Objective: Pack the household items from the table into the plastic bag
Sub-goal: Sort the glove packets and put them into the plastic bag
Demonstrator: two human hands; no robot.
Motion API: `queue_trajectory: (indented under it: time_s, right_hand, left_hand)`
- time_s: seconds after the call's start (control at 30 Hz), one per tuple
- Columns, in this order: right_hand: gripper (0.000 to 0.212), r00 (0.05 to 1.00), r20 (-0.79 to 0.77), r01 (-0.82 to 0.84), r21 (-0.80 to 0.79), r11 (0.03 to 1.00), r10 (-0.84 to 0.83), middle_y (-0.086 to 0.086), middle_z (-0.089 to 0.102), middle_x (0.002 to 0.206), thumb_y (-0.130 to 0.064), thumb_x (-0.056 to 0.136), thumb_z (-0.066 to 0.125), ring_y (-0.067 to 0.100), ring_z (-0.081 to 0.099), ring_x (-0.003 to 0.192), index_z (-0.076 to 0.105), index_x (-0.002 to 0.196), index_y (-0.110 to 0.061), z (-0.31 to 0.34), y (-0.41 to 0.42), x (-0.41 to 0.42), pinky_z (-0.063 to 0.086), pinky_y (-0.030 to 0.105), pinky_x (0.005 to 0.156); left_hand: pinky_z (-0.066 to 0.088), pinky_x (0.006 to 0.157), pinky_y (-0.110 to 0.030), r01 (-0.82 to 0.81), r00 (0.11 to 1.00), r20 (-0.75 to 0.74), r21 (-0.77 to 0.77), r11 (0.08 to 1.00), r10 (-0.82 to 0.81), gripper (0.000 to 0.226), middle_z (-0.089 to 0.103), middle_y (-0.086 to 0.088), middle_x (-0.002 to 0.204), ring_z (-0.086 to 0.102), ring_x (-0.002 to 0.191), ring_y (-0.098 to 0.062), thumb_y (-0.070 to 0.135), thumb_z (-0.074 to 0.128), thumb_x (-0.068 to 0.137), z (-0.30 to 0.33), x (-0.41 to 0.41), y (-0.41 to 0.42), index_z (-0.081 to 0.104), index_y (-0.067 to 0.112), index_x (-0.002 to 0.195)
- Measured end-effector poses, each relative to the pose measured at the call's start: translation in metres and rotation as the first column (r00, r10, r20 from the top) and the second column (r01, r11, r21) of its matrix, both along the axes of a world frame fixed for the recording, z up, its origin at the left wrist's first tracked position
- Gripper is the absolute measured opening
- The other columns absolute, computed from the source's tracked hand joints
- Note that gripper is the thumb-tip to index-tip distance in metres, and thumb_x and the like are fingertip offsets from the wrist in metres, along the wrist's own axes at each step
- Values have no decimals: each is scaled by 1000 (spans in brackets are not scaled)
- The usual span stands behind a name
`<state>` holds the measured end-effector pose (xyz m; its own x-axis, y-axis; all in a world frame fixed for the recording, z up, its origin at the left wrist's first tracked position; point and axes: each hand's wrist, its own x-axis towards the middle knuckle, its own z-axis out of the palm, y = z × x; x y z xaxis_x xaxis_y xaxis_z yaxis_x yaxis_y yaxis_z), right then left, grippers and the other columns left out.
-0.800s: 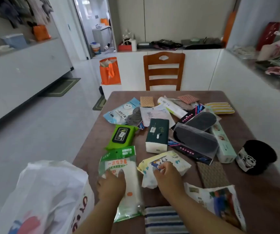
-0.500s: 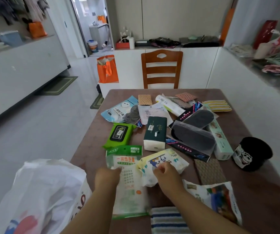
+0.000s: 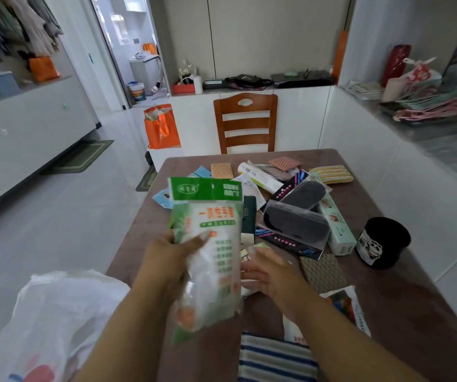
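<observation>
My left hand (image 3: 166, 260) grips a green-and-white pack of disposable gloves (image 3: 208, 244) and holds it upright above the near edge of the brown table (image 3: 415, 312). The pack is blurred and hides the green wipes pack behind it. My right hand (image 3: 268, 271) rests on a small white cartoon-print packet (image 3: 249, 252), which is mostly hidden; its fingers curl over it. The white plastic bag (image 3: 56, 312) hangs open off the table's near left corner, below my left forearm.
On the table lie a dark green tissue box (image 3: 249, 216), black insoles in a box (image 3: 296, 221), a long white box (image 3: 334, 224), a black panda cup (image 3: 381, 241), sponges, cloths and a striped towel (image 3: 274, 359). A wooden chair (image 3: 245, 122) stands at the far end.
My left hand has lifted the glove pack off the table and raised it upright. My right hand stays on the cartoon packet.
</observation>
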<state>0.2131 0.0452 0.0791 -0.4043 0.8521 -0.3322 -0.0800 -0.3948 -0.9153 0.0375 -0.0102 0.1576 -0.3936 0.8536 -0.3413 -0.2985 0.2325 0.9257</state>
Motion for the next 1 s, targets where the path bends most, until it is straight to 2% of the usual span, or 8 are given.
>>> queue_trajectory:
  time_s: [0.13, 0.3, 0.57, 0.63, 0.73, 0.8, 0.9, 1.0]
  right_hand:
    - [43, 998, -56, -35, -41, 999, 32, 19, 69, 115, -22, 81, 67, 34, 64, 105, 62, 121, -9, -4, -4, 28, 47, 50, 96]
    - [30, 944, -328, -52, -219, 974, -23, 27, 70, 109, -12, 82, 58, 39, 71, 92, 68, 108, -1, -9, -7, 56, 59, 50, 75]
    - [35, 934, -159, 258, -321, 911, -321, 27, 70, 108, -7, 84, 64, 42, 69, 96, 60, 119, 2, -20, 13, 76, 59, 54, 73]
    - [28, 953, -115, 236, -296, 926, -280, 25, 72, 105, -12, 89, 61, 41, 70, 94, 63, 114, 2, -18, 20, 71, 59, 51, 73]
    - [30, 958, 129, 277, -162, 947, -258, 17, 73, 91, -32, 98, 50, 35, 70, 91, 70, 94, -9, -14, 46, 61, 55, 48, 86]
    - [38, 825, 463, 338, 55, 940, -324, 10, 65, 83, -41, 98, 43, 27, 63, 81, 62, 76, -15, -20, 79, 66, 50, 36, 80]
    - [54, 557, 716, 464, 150, 873, -420, 23, 64, 111, -46, 91, 52, 36, 62, 99, 60, 111, 4, -39, 122, 79, 44, 33, 76]
    - [65, 548, 781, 432, 43, 901, -300, 23, 62, 121, -45, 88, 59, 38, 62, 103, 54, 126, 8, -51, 141, 78, 47, 36, 75]
  left_hand:
    - [62, 62, -47, 131, 971, 204, -4, 991, -128, 22, 75, -25, 91, 74, 72, -34, -4, 66, 80, -17, 29, 14, 64, -7, 102]
    - [59, 77, -53, 227, 944, 261, -67, 972, -203, 46, 70, -30, 108, 68, 98, -43, 6, 72, 69, -34, 46, 28, 64, -9, 111]
    - [50, 55, -23, 275, 959, 117, -184, 944, -257, 20, 68, -2, 69, 65, 55, -14, 31, 61, 92, -59, 58, 48, 64, 11, 97]
    - [54, 59, -22, 328, 942, 136, -183, 927, -306, 16, 71, -1, 84, 72, 66, -10, 18, 63, 91, -65, 60, 50, 63, 14, 107]
    - [59, 75, -49, 371, 891, 346, -184, 910, -293, 42, 73, -23, 107, 71, 95, -39, 9, 66, 84, -74, 59, 56, 59, 1, 125]
    - [59, 74, -54, 306, 901, 369, -166, 937, -229, 42, 72, -26, 106, 71, 93, -42, 7, 68, 78, -82, 53, 64, 61, 0, 120]
    - [60, 68, -53, 227, 904, 398, -138, 964, -156, 43, 72, -26, 105, 72, 88, -39, 9, 68, 70, -86, 46, 72, 64, 1, 111]
    - [60, 67, -54, 196, 896, 429, -152, 969, -114, 32, 73, -26, 104, 72, 87, -40, 11, 63, 84, -90, 40, 76, 63, 1, 114]
